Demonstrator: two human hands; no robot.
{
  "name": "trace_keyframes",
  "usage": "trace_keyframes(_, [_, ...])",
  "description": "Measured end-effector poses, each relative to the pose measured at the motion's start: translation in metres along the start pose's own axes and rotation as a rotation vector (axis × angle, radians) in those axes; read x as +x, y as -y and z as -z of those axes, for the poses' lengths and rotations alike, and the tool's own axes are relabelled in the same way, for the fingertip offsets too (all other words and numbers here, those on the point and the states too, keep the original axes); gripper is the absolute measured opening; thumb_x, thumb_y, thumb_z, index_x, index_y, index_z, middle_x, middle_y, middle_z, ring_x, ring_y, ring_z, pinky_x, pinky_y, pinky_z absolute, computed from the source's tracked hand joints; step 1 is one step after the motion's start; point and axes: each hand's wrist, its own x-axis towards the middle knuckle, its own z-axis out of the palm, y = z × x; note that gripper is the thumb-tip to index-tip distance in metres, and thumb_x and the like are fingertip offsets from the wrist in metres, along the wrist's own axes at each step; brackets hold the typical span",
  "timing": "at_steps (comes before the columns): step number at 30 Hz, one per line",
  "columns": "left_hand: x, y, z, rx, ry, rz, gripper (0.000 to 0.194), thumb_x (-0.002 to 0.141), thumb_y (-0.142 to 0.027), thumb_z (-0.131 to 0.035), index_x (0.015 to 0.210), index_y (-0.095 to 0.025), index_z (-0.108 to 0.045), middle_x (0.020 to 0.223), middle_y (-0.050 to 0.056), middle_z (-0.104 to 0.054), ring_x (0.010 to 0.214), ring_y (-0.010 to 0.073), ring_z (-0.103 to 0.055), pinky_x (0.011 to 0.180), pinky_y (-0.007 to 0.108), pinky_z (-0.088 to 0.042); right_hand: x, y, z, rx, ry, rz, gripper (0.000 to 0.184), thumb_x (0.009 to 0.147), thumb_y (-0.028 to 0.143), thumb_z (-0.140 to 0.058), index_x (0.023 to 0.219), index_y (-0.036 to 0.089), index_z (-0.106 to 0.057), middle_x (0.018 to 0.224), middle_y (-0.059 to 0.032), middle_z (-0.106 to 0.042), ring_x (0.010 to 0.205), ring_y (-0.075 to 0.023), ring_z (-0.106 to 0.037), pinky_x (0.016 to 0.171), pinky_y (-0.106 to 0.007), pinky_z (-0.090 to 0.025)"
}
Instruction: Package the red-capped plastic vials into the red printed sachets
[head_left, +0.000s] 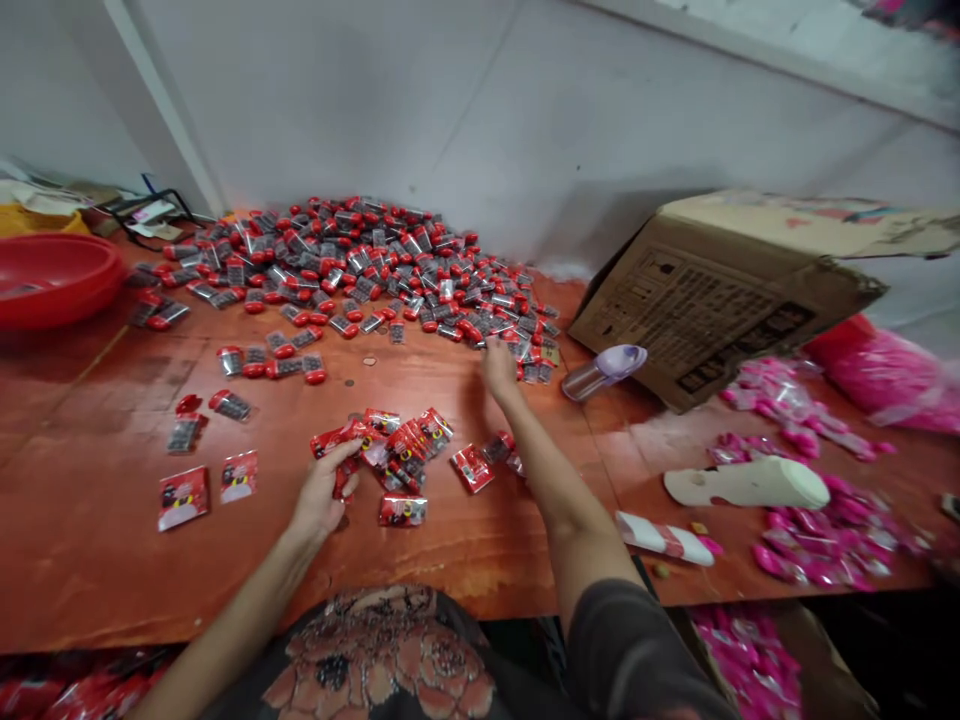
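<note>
My left hand (324,490) is closed at the left side of a small heap of red printed packets (409,440), its thumb and fingers around one red packet (345,455). Farther forward, my right hand (499,368) reaches the front right edge of a large pile of small clear containers with red caps and dark contents (360,260). Its fingers look curled, and whatever they hold is hidden. Beside my right forearm lie a flat red packet (472,468) and a loose container (497,446). Two red cards (184,497) lie at the left.
A cardboard box (697,300) leans at the right, with a clear bottle with a lilac top (604,372) before it. Pink packaged items (832,530) and a white tapered object (746,484) lie farther right. A red basin (56,280) stands at far left.
</note>
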Motion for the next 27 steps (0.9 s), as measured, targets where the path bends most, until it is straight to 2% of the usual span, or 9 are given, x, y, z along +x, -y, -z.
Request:
trace_keyframes(2, [0.0,-0.001,0.004,-0.02,-0.018,0.026,0.024,0.057,-0.024,-0.081,0.066,-0.014,-0.062,0.057,-0.005,-0.057,0.035,0.0013,-0.033,0.028,0.015,-0.019,0.017,-0.012,0.002,-0.056,0.001,-0.083,0.043,0.096,0.02,-0.041,0.135,0.005,-0.047,0.133,-0.0263,-0.055,0.119,-0.0289,-0.056,0.096,-0.039,-0.043])
trace_keyframes(5, [0.003,-0.001,0.01,-0.038,-0.023,0.068,0.022,0.058,-0.021,-0.08,0.066,-0.014,-0.061,0.056,-0.005,-0.058,0.034,0.0011,-0.033,0.028,0.014,-0.02,0.019,-0.012,-0.013,-0.101,0.041,-0.101,0.045,0.092,0.023,-0.052,0.132,0.003,-0.05,0.13,-0.0283,-0.056,0.114,-0.0305,-0.06,0.092,-0.037,-0.045])
trace_keyframes(9, [0.004,-0.003,0.009,-0.061,0.025,0.1,0.02,0.057,-0.014,-0.079,0.065,-0.012,-0.06,0.06,-0.002,-0.061,0.039,0.0016,-0.04,0.031,0.013,-0.025,0.0,0.006,-0.037,-0.096,0.104,-0.031,0.037,0.093,0.019,-0.046,0.127,0.007,-0.056,0.122,-0.0241,-0.063,0.109,-0.0291,-0.063,0.09,-0.036,-0.046])
trace_keyframes(12, [0.001,-0.008,0.003,-0.093,0.015,0.119,0.021,0.055,-0.01,-0.077,0.065,-0.012,-0.059,0.06,-0.002,-0.061,0.042,0.0026,-0.044,0.032,0.012,-0.025,-0.022,0.015,-0.04,-0.055,0.137,0.04,0.053,0.09,0.014,-0.046,0.142,0.011,-0.042,0.119,-0.0191,-0.066,0.106,-0.0271,-0.064,0.089,-0.036,-0.047])
trace_keyframes(15, [-0.005,-0.012,-0.003,-0.145,-0.024,0.117,0.016,0.058,-0.011,-0.072,0.067,-0.014,-0.059,0.06,-0.002,-0.062,0.045,0.0053,-0.049,0.033,0.014,-0.027,-0.056,0.022,-0.033,0.253,0.096,0.1,0.06,0.087,0.02,-0.05,0.145,0.015,-0.037,0.111,-0.0118,-0.068,0.093,-0.0227,-0.066,0.082,-0.035,-0.052])
trace_keyframes(18, [-0.01,-0.012,-0.005,-0.175,-0.033,0.127,0.013,0.059,-0.01,-0.068,0.068,-0.015,-0.061,0.06,-0.001,-0.063,0.046,0.0066,-0.051,0.033,0.016,-0.025,-0.103,0.034,-0.027,0.876,0.063,0.099,0.048,0.081,0.034,-0.062,0.126,0.02,-0.053,0.099,-0.0041,-0.068,0.078,-0.0181,-0.065,0.071,-0.034,-0.056])
trace_keyframes(20, [-0.011,-0.01,-0.005,-0.183,-0.044,0.142,0.013,0.059,-0.01,-0.069,0.069,-0.015,-0.061,0.061,-0.001,-0.064,0.047,0.0069,-0.052,0.033,0.016,-0.024,-0.137,0.047,-0.027,1.143,0.083,0.078,0.04,0.076,0.035,-0.071,0.112,0.024,-0.058,0.093,-0.0009,-0.067,0.078,-0.0163,-0.065,0.071,-0.032,-0.056])
trace_keyframes(24, [-0.016,-0.006,-0.003,-0.205,-0.029,0.176,0.014,0.06,-0.015,-0.07,0.072,-0.016,-0.062,0.065,0.001,-0.066,0.05,0.0088,-0.054,0.033,0.018,-0.018,-0.192,0.071,-0.035,1.361,0.026,0.005,0.031,0.073,0.031,-0.076,0.097,0.026,-0.056,0.091,-0.0006,-0.066,0.082,-0.0165,-0.064,0.074,-0.033,-0.057])
trace_keyframes(27, [-0.018,-0.003,-0.001,-0.2,-0.038,0.182,0.009,0.061,-0.015,-0.069,0.068,-0.015,-0.062,0.06,0.001,-0.062,0.044,0.0062,-0.044,0.034,0.019,-0.017,-0.211,0.078,-0.046,1.391,-0.053,-0.06,0.031,0.074,0.032,-0.075,0.099,0.026,-0.056,0.094,-0.0014,-0.064,0.085,-0.0168,-0.064,0.081,-0.036,-0.057])
